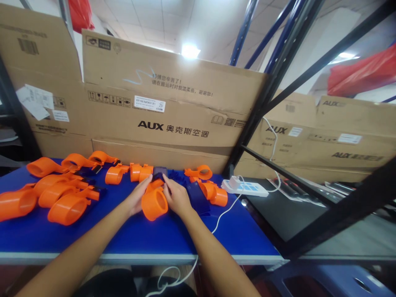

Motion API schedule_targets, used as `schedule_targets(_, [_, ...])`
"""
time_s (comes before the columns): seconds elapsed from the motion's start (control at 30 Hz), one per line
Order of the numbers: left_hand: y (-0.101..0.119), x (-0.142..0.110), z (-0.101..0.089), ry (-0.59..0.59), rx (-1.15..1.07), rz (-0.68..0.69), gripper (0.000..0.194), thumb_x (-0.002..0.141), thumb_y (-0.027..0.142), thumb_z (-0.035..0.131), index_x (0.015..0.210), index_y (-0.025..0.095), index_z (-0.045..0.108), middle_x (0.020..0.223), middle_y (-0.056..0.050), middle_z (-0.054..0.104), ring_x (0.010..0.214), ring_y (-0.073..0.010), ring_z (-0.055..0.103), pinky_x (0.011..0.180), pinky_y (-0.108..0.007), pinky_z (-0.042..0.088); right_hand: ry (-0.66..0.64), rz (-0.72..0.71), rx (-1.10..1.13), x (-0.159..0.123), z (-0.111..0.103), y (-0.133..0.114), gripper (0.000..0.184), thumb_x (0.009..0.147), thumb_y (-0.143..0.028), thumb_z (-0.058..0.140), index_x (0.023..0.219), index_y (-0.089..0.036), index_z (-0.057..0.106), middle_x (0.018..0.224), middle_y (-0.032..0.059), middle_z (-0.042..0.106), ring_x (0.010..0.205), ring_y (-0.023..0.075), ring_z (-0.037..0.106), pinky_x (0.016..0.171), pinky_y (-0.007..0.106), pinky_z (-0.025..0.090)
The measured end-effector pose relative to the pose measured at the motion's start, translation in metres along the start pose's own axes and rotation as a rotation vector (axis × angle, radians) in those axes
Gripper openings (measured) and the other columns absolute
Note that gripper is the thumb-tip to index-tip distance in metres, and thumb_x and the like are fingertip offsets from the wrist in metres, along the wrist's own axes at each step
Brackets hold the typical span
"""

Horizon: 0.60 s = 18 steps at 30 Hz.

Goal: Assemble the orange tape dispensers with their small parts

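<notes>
Both hands meet over the middle of the blue table (123,239). Between them is an orange plastic tape dispenser (154,204), its round ring facing me. My left hand (138,197) closes on its left side. My right hand (177,194) grips the far end from the right, where a dark piece shows near the fingertips. Just beyond the fingers sits a small dark rectangular object (160,170); I cannot make out its kind. Dark blue flat pieces (198,198) lie right of my right hand. More orange dispensers (213,193) rest beside those pieces.
Several orange dispensers (68,208) are grouped on the left, some with dark ends. A white power strip (246,187) with a white cable (224,212) lies at the right edge. An AUX cardboard panel (173,103) stands behind; a dark rack post (247,136) rises at right.
</notes>
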<state>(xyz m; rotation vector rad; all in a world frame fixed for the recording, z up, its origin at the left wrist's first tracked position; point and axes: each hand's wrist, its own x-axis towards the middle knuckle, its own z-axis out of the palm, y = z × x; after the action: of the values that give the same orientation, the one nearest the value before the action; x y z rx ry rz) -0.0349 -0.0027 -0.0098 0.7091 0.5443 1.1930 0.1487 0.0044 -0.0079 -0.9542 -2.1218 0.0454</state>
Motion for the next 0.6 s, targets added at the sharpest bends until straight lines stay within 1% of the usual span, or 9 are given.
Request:
schedule_targets(0.13, [-0.001, -0.001, -0.003, -0.030, -0.045, -0.050, 0.040, 0.094, 0.041, 0.068, 0.118, 0.010, 0.069, 0.114, -0.019, 0.076, 0.099, -0.0279, 0.075, 0.090, -0.035, 0.059, 0.017, -0.012, -0.080, 0.000, 0.000, 0.003, 0.050, 0.101, -0.022, 0.046, 0.150, -0.020, 0.051, 0.121, 0.0107, 0.075, 0.102, 0.0215, 0.073, 0.094, 0.032, 0.057])
schedule_targets(0.23, [-0.003, -0.001, -0.007, -0.046, -0.064, -0.058, 0.038, 0.095, 0.039, 0.067, 0.120, 0.010, 0.068, 0.116, -0.019, 0.076, 0.100, -0.0275, 0.075, 0.090, -0.034, 0.058, 0.013, -0.022, -0.149, -0.001, 0.001, 0.003, 0.050, 0.098, -0.019, 0.049, 0.148, -0.021, 0.054, 0.123, 0.0101, 0.075, 0.101, 0.0212, 0.074, 0.090, 0.029, 0.058])
schedule_targets(0.33, [-0.003, -0.001, -0.009, -0.074, -0.066, -0.093, 0.039, 0.095, 0.040, 0.066, 0.120, 0.009, 0.068, 0.115, -0.019, 0.076, 0.098, -0.0280, 0.075, 0.088, -0.034, 0.059, 0.009, -0.006, -0.240, -0.001, 0.002, 0.001, 0.049, 0.097, -0.017, 0.052, 0.145, -0.021, 0.057, 0.115, 0.0098, 0.078, 0.093, 0.0212, 0.076, 0.083, 0.027, 0.058])
schedule_targets(0.43, [-0.002, 0.000, -0.010, -0.093, -0.074, -0.118, 0.039, 0.096, 0.039, 0.066, 0.120, 0.009, 0.069, 0.114, -0.019, 0.076, 0.098, -0.0274, 0.075, 0.089, -0.034, 0.058, 0.009, 0.004, -0.304, -0.001, 0.003, 0.000, 0.046, 0.096, -0.016, 0.054, 0.142, -0.018, 0.060, 0.106, 0.0109, 0.080, 0.084, 0.0213, 0.076, 0.076, 0.025, 0.057])
schedule_targets(0.6, [-0.002, 0.002, -0.011, -0.111, -0.070, -0.139, 0.043, 0.095, 0.043, 0.065, 0.121, 0.008, 0.069, 0.115, -0.020, 0.075, 0.098, -0.0291, 0.075, 0.089, -0.037, 0.059, 0.004, -0.024, -0.297, -0.001, 0.004, -0.001, 0.043, 0.095, -0.015, 0.056, 0.138, -0.013, 0.062, 0.104, 0.0139, 0.079, 0.083, 0.0220, 0.076, 0.073, 0.026, 0.057])
